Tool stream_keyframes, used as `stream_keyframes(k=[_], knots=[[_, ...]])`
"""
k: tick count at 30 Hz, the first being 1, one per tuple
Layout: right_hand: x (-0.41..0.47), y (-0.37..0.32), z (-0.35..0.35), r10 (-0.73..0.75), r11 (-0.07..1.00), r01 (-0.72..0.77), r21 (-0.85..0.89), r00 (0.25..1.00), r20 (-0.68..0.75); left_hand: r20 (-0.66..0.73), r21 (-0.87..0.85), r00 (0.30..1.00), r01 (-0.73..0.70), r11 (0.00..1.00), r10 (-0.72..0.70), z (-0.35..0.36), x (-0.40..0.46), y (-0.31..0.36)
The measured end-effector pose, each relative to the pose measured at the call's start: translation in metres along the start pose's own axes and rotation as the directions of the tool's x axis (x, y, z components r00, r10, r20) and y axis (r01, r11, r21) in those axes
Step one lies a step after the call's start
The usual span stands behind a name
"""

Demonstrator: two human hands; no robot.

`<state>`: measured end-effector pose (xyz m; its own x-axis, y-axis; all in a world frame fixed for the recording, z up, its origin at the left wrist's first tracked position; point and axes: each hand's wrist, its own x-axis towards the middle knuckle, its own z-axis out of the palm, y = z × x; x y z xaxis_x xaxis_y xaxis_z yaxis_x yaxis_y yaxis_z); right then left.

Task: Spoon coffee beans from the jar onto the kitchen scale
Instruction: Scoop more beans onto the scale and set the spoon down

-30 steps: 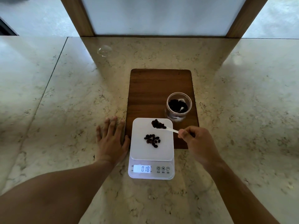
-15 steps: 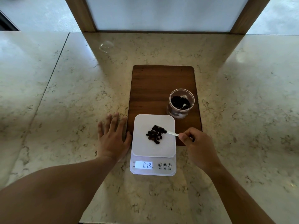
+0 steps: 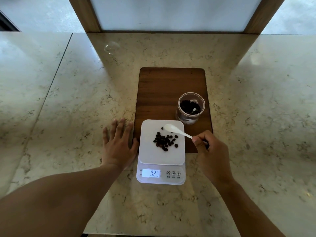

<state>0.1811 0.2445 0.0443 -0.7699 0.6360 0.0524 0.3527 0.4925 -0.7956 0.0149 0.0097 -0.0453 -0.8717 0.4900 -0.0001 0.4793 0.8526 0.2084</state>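
A white kitchen scale (image 3: pixel 150 156) stands in front of me, partly on a wooden board; its display reads 0.27. A pile of dark coffee beans (image 3: pixel 165 140) lies on its platform. My right hand (image 3: pixel 209 151) pinches the handle of a small white spoon (image 3: pixel 174 129), whose empty bowl hovers over the platform's far right part. The open clear jar (image 3: pixel 191 108), holding more beans, stands on the board just behind the scale's right corner. My left hand (image 3: pixel 118 144) lies flat on the counter, fingers spread, touching the scale's left side.
The brown wooden board (image 3: pixel 164 89) lies on a marble counter (image 3: pixel 68 100). A wooden-framed panel (image 3: pixel 171 12) rises at the counter's far edge. A faint round glare spot (image 3: pixel 112 47) shows on the counter at the back left.
The spoon, loaded a second ago, tipped its beans onto the scale and is empty now. The pile grew and the display went from 0.18 to 0.27. My left hand stayed put.
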Motion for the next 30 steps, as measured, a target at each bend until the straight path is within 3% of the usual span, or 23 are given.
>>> stream_keyframes(k=[5,17,21,30], knots=[[-0.009,0.013,-0.001,0.226,0.974,-0.221,0.059,0.967,-0.115,0.004,-0.008,1.000,0.003,1.000,-0.003,-0.002,0.000,0.002],[-0.046,0.033,0.012,0.395,0.906,-0.416,-0.079,0.897,-0.197,0.016,-0.004,1.000,-0.001,1.000,0.001,-0.004,-0.001,0.002],[-0.044,0.031,0.015,0.402,0.901,-0.422,-0.098,0.898,-0.178,0.024,-0.001,1.000,0.003,1.000,-0.003,-0.005,0.000,0.003],[-0.044,0.026,0.017,0.297,0.873,-0.326,-0.363,0.945,-0.135,0.019,0.003,1.000,-0.003,1.000,0.003,-0.004,-0.001,0.002]])
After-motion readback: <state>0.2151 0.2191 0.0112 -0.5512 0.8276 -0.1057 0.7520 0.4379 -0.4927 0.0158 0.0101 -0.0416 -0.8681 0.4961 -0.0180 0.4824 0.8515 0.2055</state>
